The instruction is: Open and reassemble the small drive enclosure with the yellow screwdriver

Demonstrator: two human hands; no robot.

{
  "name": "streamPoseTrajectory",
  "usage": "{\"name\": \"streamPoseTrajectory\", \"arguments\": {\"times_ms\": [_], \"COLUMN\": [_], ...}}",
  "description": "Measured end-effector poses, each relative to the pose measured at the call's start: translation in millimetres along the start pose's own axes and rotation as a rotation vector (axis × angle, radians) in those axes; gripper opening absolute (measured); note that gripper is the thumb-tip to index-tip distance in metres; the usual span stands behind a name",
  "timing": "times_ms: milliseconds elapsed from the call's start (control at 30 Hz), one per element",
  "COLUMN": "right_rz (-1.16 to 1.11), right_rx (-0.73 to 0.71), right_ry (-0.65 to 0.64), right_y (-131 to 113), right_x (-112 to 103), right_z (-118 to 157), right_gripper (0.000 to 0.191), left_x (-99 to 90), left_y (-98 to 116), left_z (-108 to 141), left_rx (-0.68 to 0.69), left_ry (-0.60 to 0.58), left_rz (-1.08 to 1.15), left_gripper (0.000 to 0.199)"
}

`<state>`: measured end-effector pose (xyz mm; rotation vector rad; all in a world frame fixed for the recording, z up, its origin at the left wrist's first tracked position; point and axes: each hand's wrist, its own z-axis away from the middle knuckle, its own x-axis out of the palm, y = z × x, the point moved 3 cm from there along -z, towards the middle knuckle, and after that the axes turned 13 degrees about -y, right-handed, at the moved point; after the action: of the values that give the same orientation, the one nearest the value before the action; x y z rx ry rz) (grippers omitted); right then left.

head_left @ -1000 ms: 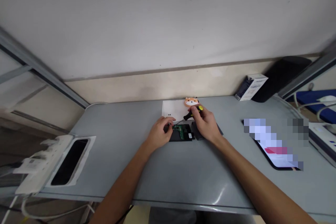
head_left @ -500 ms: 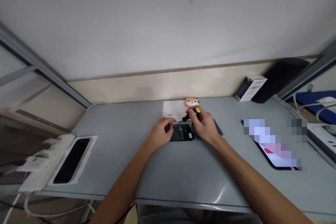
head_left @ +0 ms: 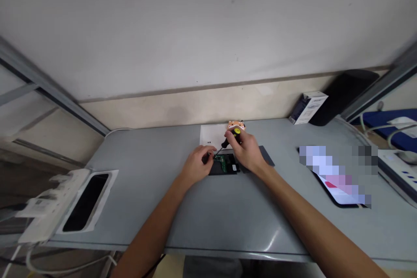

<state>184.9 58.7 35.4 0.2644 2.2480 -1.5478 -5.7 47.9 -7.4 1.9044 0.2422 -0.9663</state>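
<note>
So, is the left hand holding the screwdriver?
No, the right hand grips the screwdriver; the left hand rests on the open black case.

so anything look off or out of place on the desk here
Mostly tidy. One oddity: the black device between the hands lies open, its green circuit board exposed. The left hand steadies its edge while the right hand holds a yellow-capped screwdriver tilted toward it. Nothing looks spilled or broken.

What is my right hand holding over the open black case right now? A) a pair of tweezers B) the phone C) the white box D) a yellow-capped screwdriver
D: the right hand grips a screwdriver with a yellow cap and black handle, its tip angled down toward the green circuit board.
</note>
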Motion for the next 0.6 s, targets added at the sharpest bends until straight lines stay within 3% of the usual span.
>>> {"name": "streamPoseTrajectory", "arguments": {"times_ms": [267,600], "right_rz": [0.1,0.127], "right_rx": [-0.061,-0.104], "right_ry": [-0.125,-0.173], "right_y": [-3.9,-12.2], "right_x": [4.9,15.9], "right_z": [-24.5,-39.7], "right_gripper": [0.044,0.04], "left_x": [0.3,2.3], "left_y": [-0.4,-1.0], "left_z": [-0.2,-0.1], "left_rx": [-0.022,-0.025], "left_ry": [-0.007,0.019], "left_rz": [0.022,0.035], "left_gripper": [0.029,0.026]}}
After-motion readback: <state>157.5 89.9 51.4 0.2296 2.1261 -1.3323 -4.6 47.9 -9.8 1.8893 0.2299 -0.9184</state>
